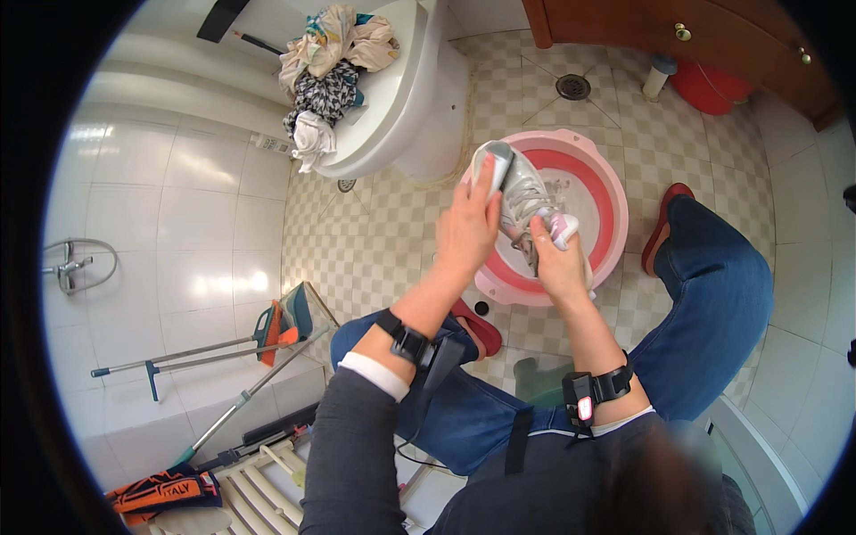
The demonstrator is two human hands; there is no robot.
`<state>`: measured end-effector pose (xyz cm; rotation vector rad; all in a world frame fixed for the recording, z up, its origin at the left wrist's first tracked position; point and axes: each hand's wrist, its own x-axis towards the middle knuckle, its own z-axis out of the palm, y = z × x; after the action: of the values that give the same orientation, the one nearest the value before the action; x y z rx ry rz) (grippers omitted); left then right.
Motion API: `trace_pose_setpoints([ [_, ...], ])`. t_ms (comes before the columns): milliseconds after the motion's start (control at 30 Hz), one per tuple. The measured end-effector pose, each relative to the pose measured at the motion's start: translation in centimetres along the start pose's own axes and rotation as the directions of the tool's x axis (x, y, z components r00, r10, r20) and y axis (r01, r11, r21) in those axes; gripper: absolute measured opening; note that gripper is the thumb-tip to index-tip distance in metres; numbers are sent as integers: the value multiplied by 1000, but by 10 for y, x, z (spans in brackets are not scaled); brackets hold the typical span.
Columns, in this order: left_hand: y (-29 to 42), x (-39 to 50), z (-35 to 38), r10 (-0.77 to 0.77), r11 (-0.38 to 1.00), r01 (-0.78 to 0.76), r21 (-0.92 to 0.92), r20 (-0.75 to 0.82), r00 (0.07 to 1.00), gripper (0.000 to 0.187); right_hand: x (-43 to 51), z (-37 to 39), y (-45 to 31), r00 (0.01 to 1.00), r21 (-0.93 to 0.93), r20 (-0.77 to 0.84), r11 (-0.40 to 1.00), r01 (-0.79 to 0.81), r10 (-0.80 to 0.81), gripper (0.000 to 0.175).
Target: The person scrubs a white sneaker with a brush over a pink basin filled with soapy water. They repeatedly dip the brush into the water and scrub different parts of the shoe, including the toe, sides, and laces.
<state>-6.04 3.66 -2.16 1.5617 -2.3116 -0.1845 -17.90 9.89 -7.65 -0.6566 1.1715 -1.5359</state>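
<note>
A light grey lace-up shoe (525,189) is held over a pink plastic basin (618,221) on the tiled floor. My left hand (471,217) lies at one end of the shoe, its fingers against a white and grey brush or similar tool (500,164); whether they grip it is hard to tell. My right hand (556,257) grips the shoe's other end, near a white and pink part. Shallow water seems to stand in the basin below. Both forearms wear black strapped devices.
A toilet (401,114) with crumpled clothes (328,87) on its lid stands at upper left. A floor drain (573,87), a red bucket (709,87) and a wooden cabinet (622,27) lie beyond the basin. Brooms (267,334) lean at left, near a slatted rack (257,495).
</note>
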Motion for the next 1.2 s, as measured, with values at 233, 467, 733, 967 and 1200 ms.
trace_pose_setpoints([
  [233,-3,-18,19,59,997,-66,34,166,984,56,0,-7,-1,984,-198,-118,974,110,-135,17],
  [467,-9,-6,36,-8,998,25,-54,299,954,57,1,-6,21,986,-357,-124,932,63,-115,21],
  [733,-66,31,46,-149,966,149,-212,16,989,61,-1,-7,21,1000,-376,13,927,16,-12,19],
  [967,-63,46,14,-361,467,430,-772,278,890,45,5,-20,7,973,-225,181,957,184,-144,17],
  [1200,-52,53,-1,-367,278,422,-863,310,877,30,17,-37,-10,960,815,175,516,-265,218,33],
])
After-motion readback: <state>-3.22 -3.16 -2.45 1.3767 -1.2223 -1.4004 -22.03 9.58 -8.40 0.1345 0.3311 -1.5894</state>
